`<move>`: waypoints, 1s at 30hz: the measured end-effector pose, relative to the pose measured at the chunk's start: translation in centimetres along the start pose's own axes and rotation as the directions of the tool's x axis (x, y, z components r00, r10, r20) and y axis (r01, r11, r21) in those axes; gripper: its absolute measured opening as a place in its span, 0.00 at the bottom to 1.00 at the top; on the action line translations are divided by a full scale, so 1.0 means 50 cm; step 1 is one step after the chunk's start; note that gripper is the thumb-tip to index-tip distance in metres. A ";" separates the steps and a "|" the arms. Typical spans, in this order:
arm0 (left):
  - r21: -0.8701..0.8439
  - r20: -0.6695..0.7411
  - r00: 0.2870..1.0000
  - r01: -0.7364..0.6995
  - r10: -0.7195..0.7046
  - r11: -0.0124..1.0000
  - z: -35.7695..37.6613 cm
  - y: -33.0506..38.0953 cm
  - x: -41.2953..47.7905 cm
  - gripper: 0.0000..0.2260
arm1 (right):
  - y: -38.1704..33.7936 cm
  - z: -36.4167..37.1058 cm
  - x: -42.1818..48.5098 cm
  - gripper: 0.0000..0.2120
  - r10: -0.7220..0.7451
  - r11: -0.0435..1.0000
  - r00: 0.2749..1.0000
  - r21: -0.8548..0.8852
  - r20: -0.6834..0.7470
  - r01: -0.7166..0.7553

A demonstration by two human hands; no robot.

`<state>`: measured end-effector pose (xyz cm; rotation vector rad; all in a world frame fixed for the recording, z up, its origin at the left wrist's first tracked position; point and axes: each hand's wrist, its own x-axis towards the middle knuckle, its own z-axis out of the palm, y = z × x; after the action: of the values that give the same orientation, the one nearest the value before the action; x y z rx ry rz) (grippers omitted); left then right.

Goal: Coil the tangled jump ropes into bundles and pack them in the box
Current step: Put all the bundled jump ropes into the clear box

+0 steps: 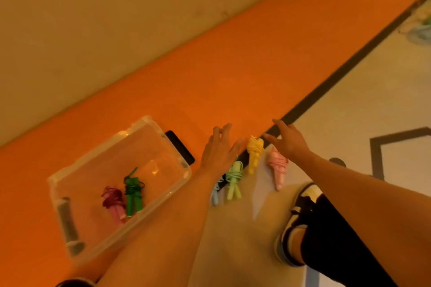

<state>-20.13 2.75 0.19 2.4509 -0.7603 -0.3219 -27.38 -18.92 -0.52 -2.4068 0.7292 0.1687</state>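
Observation:
A clear plastic box (pixel 177 184) lies on the orange floor at lower left. Inside it are a maroon and pink rope bundle (pixel 113 200) and a dark green rope bundle (pixel 133 193). To the right of the box, coiled bundles lie in a row on the floor: pale blue (pixel 215 196), light green (pixel 234 179), yellow (pixel 254 152) and pink (pixel 277 169). My left hand (pixel 218 149) hovers with spread fingers just left of the yellow bundle and holds nothing. My right hand (pixel 288 138) reaches out above the yellow and pink bundles, fingers relaxed and empty.
A black phone (pixel 180 147) lies beside the box's far end. A grey cylinder (pixel 67 223) rests inside the box's near end. A black floor stripe (pixel 349 63) runs diagonally. My shoe (pixel 300 212) and dark trouser leg are at lower right. More ropes (pixel 417 30) lie far right.

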 end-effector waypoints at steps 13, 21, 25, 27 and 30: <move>0.095 0.221 0.971 0.070 -0.090 0.993 0.356 -0.050 0.154 0.31 | 0.221 0.227 0.070 0.28 0.275 0.954 0.958 0.098 0.082 -0.282; -0.035 0.253 0.953 0.180 -0.165 0.983 0.429 -0.045 0.204 0.25 | 0.231 0.252 0.078 0.26 0.295 0.935 0.955 0.210 -0.014 -0.286; -0.085 0.201 0.968 0.171 -0.151 0.982 0.390 -0.025 0.196 0.25 | 0.226 0.213 0.070 0.26 0.276 0.938 0.960 0.232 -0.053 -0.257; -0.123 0.165 0.977 0.154 -0.133 0.980 0.347 -0.011 0.191 0.25 | 0.207 0.184 0.064 0.26 0.267 0.941 0.959 0.243 -0.100 -0.236; -0.181 0.097 0.991 0.106 -0.090 0.978 0.257 0.009 0.184 0.24 | 0.153 0.134 0.056 0.24 0.226 0.946 0.960 0.271 -0.165 -0.176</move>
<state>-17.66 -8.47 -10.68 2.3137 -0.6170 -0.5178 -28.81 -21.32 -10.69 -2.1200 1.0231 -0.0759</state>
